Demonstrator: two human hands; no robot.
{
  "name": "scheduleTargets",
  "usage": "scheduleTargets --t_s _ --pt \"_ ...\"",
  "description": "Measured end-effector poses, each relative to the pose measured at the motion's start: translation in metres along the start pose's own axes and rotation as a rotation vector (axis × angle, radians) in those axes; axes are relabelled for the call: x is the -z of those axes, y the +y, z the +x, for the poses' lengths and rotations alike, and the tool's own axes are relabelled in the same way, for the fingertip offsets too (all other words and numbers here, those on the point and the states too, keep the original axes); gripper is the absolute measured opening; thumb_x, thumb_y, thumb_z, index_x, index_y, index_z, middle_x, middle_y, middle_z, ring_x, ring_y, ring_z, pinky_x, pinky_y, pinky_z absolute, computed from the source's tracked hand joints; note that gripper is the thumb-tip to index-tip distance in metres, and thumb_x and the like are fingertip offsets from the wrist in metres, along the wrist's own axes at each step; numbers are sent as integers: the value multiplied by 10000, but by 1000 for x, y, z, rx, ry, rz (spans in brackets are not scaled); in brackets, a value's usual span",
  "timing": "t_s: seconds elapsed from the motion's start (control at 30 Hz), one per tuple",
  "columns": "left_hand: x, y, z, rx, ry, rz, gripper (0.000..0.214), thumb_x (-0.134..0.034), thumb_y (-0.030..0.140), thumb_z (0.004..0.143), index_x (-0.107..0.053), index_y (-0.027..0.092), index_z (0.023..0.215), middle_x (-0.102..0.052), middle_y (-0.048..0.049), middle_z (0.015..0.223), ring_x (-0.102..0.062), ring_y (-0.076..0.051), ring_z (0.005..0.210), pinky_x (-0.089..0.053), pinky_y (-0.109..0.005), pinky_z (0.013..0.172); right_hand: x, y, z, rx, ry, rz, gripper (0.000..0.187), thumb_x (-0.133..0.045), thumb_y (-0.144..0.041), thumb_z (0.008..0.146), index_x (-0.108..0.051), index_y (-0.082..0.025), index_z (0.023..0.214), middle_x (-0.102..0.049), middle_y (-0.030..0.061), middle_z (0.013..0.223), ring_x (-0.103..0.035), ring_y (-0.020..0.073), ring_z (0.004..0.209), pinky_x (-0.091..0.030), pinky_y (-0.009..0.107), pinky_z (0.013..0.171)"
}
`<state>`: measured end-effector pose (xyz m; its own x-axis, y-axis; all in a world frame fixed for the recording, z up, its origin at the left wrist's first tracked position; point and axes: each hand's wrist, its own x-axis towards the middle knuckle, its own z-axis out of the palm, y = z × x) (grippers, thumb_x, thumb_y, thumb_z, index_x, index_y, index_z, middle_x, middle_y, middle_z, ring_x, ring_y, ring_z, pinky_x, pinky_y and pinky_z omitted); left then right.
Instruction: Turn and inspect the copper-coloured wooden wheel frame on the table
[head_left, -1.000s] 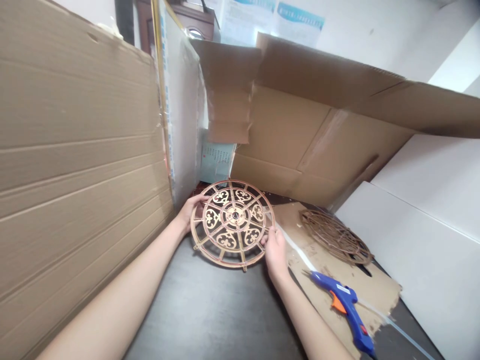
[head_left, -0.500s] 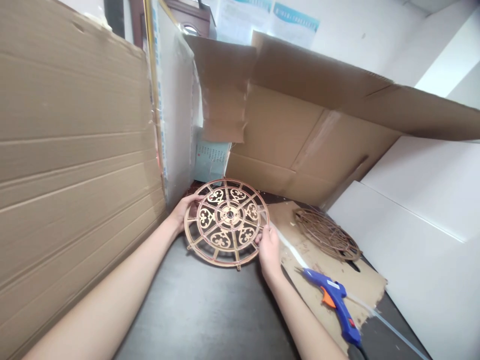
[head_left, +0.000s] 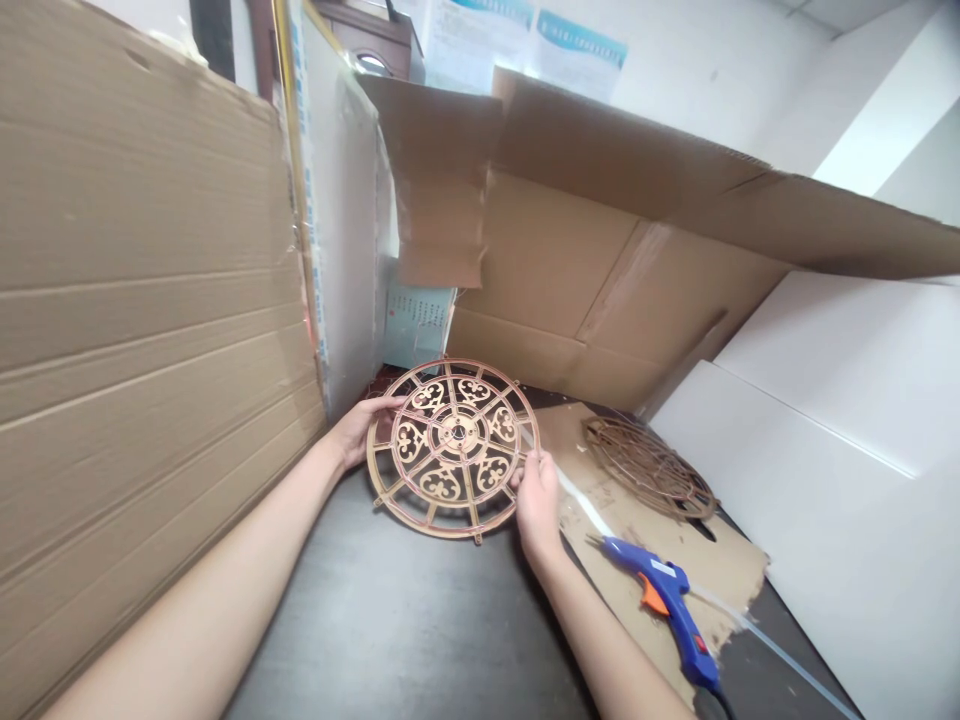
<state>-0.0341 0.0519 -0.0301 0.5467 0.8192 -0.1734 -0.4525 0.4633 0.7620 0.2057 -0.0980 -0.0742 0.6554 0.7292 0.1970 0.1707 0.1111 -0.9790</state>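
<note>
Grasping the openwork disc (head_left: pixel 444 436) by its rim, over the dark tabletop (head_left: pixel 360 620).
Best to match left hand (head_left: pixel 360 430) and right hand (head_left: pixel 538 500) in light pressure at 2 sides, sparing the thin fretwork; facing up, toward the camera; round, so without a long axis.
</note>
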Motion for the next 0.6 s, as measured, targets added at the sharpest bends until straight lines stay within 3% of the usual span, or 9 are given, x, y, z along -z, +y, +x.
scheduleTargets --t_s 0.23,0.4,0.6 --pt "3 -1 10 50 27 -21 247 -616 296 1021 -695 96 1143 -772 -82 967 -751 -162 795 -636 -318 746 -3 0 -2 -12 -32 4 379 -437 -590 1011 -479 -246 855 -510 -61 584 -490 167 572 -375 303 632" --pt "0 0 6 29 6 -79 268 -564 191 956 -712 69 1143 -789 -139 914 -772 -233 745 -643 -355 697 -4 -1 -3 -20 -31 28 400 -473 -618 991 -476 -246 845 -514 -58 578 -490 166 572 -378 302 633" --pt "-8 3 -6 -72 -35 -171 449 -496 435 979 -741 81 1106 -788 -196 905 -780 -350 852 -646 -504 790 -5 -1 -2 -52 -10 110 444 -490 -676 947 -463 -249 827 -461 -76 533 -429 145 511 -355 284 573"
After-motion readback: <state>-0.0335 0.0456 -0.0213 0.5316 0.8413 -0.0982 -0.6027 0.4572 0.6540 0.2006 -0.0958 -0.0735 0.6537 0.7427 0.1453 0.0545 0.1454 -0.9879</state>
